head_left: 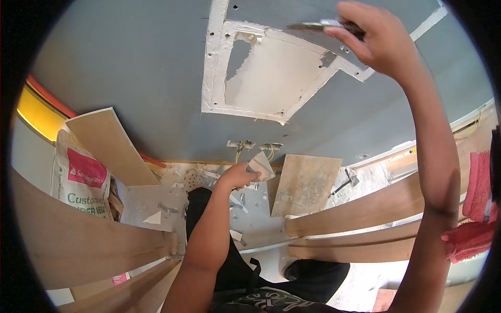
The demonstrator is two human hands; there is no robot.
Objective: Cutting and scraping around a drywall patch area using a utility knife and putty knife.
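Observation:
Up at the top right, my right hand [377, 39] is closed round a narrow-bladed knife [318, 25] with a dark handle. Its blade points left, in front of the grey wall panel [151, 62], by the upper edge of a pale patch [279, 73]. White bands border this patch, and its left part has a ragged grey gap. Lower down, my left hand [237, 175] grips a small off-white piece of board [261, 165]. Just above that piece, yellow wires come out of two wall openings [241, 144]. I cannot tell whether the blade touches the wall.
Wooden planks [360, 203] run below on both sides of my legs. A dusty board [305, 185] leans at the wall's foot near a hammer-like tool [344, 182]. A printed sack [78, 175] and a beige board [112, 146] stand left. Scraps litter the floor; red cloths [472, 240] hang right.

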